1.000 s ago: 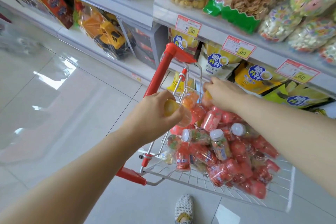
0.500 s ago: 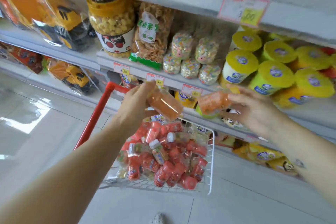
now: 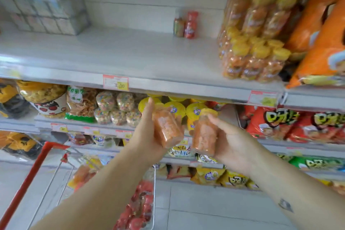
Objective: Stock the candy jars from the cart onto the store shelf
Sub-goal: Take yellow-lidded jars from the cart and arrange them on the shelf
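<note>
Orange candy fills both clear plastic jars you are holding up in front of the shelving. Your left hand (image 3: 149, 134) is wrapped around the left orange jar (image 3: 168, 129), thumb stretched up along its near side and fingers curled behind; the jar tilts, its base leaning toward 5 o'clock and its top toward 11. Your right hand (image 3: 229, 142) is closed on the right orange jar (image 3: 204, 134), thumb pressed across its upper side, fingers hidden behind it. That jar stands nearly upright and shows a yellow cap at its top. The two jars sit just beside each other, apart by a narrow gap, and both are blurred, so no label can be read.

Up at 12 o'clock from your hands lies the pale grey middle shelf (image 3: 130, 52), mostly bare, with two small jars (image 3: 185, 24) standing together at its back, one greenish and one red. At 2 o'clock on that same shelf is a wrapped stack of yellow-capped orange jars (image 3: 253, 43) like the ones you hold. Down at 7 o'clock is the red-handled wire cart (image 3: 28, 179), and red jars (image 3: 138, 209) are heaped in its basket below your left forearm.
</note>
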{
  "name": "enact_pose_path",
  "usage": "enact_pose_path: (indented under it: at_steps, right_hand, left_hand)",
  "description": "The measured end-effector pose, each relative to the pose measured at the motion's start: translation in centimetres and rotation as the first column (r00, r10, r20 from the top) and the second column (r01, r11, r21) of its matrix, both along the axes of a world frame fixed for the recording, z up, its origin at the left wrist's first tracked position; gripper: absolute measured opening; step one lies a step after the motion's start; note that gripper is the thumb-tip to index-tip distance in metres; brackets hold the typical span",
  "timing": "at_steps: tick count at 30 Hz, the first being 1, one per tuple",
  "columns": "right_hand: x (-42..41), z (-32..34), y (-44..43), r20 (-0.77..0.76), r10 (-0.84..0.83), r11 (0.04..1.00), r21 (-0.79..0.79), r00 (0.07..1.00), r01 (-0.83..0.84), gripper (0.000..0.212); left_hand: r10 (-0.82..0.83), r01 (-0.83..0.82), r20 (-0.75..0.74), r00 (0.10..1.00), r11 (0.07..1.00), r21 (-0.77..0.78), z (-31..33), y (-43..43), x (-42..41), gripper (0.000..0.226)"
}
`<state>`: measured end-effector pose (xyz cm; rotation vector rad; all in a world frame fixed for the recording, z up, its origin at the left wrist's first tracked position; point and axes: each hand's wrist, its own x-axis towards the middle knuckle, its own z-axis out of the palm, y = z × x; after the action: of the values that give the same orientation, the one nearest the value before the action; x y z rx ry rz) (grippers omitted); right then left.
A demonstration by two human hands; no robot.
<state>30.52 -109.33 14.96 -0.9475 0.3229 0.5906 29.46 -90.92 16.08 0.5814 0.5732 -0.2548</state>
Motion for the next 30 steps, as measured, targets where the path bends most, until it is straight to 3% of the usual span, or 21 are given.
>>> enact_pose_path:
  at_steps: [2,5,8,11,14,17,20,23,25,30]
  right_hand:
    - [0.1,1.6,-1.3,-0.003,-0.013,1.000,-0.028,1.000,0.013,0.068]
    - [0.5,4.0,-3.2,-0.013,0.000,0.997,-0.072,1.000,-0.001,0.045]
    - [1.5,6.6,-4.8,-0.005,0.013,0.999,0.034,1.000,-0.012,0.035]
    - [3.3,9.3,-5.6,0.133,-0.052,0.998,0.052,0.990,0.046,0.039]
    - [5.5,11.8,-6.2,0.384,-0.126,0.984,-0.068,0.915,0.164,0.044]
    - [7.5,13.5,-6.4,0.598,-0.049,0.893,-0.332,0.800,0.303,0.023]
    - [9.5,14.8,-5.8,0.711,0.028,0.733,-0.492,0.702,0.469,0.029]
    - [11.7,15.1,-4.4,0.790,0.090,0.552,-0.546,0.606,0.630,0.036]
    - [13.2,15.0,-3.5,0.816,0.109,0.490,-0.541,0.568,0.683,0.038]
    - [16.7,14.7,-3.0,0.795,0.112,0.388,-0.587,0.596,0.710,0.050]
  left_hand:
    - [-0.056,0.056,0.011,0.998,0.998,0.031,1.1,-1.5,0.8,0.053]
    - [-0.152,0.149,0.045,0.987,0.987,0.065,2.6,-2.7,2.1,0.056]
    - [-0.252,0.245,0.085,0.964,0.966,0.085,4.8,-3.3,3.4,0.048]
    - [-0.305,0.287,0.157,0.939,0.949,0.130,7.4,-4.0,4.7,0.027]
    - [-0.342,0.262,0.229,0.912,0.911,0.317,8.9,-5.1,6.3,0.009]
    - [-0.414,0.129,0.302,0.859,0.746,0.654,9.6,-6.1,7.9,0.016]
    - [-0.520,-0.044,0.355,0.777,0.518,0.854,10.2,-6.4,9.5,0.027]
    - [-0.539,-0.196,0.383,0.750,0.372,0.908,10.8,-6.8,11.3,0.028]
    - [-0.538,-0.268,0.397,0.743,0.304,0.914,11.2,-7.3,12.6,0.025]
    - [-0.559,-0.316,0.381,0.736,0.215,0.924,11.7,-8.0,16.3,0.032]
